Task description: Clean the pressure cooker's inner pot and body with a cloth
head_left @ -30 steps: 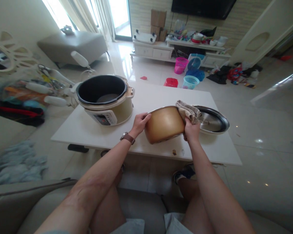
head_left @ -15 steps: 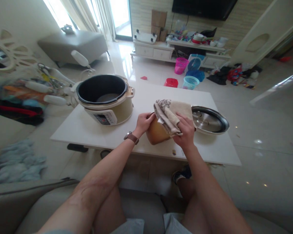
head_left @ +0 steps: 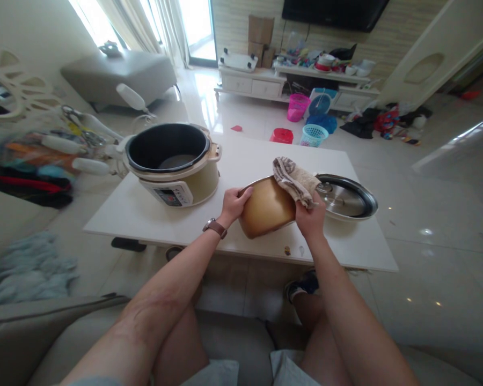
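A golden-brown inner pot (head_left: 266, 208) is tilted on its side over the front of the white table. My left hand (head_left: 234, 205) grips its left rim, thumb on the outer wall. At the pot's right side, my right hand (head_left: 310, 215) is closed on a beige patterned cloth (head_left: 298, 179), which drapes over the upper right rim. The pot's inside is turned away from me. Left of it stands the electric pressure cooker body (head_left: 177, 174), uncovered, with a dark interior and a front control panel. The round lid (head_left: 346, 198) lies upturned on the right.
The white table (head_left: 241, 155) carries all of this. Beyond it on the floor are a red stool (head_left: 282, 136), a light-blue basket (head_left: 314, 135) and a pink basket (head_left: 298, 108). A white rack-like object (head_left: 92, 139) stands at the left.
My right hand has moved down and right with the cloth, off the pot's outer wall to its right edge. More of the golden wall shows. My left hand keeps its hold.
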Tool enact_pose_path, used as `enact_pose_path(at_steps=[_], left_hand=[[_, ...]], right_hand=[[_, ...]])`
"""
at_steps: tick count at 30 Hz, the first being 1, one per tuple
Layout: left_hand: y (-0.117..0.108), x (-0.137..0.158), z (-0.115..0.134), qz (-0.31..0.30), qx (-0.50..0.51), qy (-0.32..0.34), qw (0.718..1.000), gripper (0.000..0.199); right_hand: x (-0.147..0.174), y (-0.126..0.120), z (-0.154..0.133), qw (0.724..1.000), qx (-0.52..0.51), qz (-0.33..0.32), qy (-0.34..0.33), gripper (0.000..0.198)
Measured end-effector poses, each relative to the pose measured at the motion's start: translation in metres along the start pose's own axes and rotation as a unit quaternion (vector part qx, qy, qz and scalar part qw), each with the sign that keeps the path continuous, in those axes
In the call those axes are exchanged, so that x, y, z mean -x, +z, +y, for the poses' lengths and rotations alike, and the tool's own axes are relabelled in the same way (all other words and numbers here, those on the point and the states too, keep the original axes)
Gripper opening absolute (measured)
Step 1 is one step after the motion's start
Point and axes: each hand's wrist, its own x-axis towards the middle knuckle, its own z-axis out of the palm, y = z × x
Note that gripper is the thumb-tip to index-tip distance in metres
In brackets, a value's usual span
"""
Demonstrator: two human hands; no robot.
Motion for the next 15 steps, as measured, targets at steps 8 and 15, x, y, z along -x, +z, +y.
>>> enact_pose_path(at_steps=[8, 15], left_hand=[[-0.008, 0.011, -0.028, 0.017, 0.037, -0.024, 0.999, 0.070], [-0.018, 0.001, -0.017, -0.048, 0.037, -0.006, 0.998, 0.063]], right_hand=[[-0.006, 0.009, 0.018, 0.987, -0.080, 0.068, 0.124, 0.037], [-0.007, 0.009, 0.033, 0.974, -0.093, 0.110, 0.177, 0.035]])
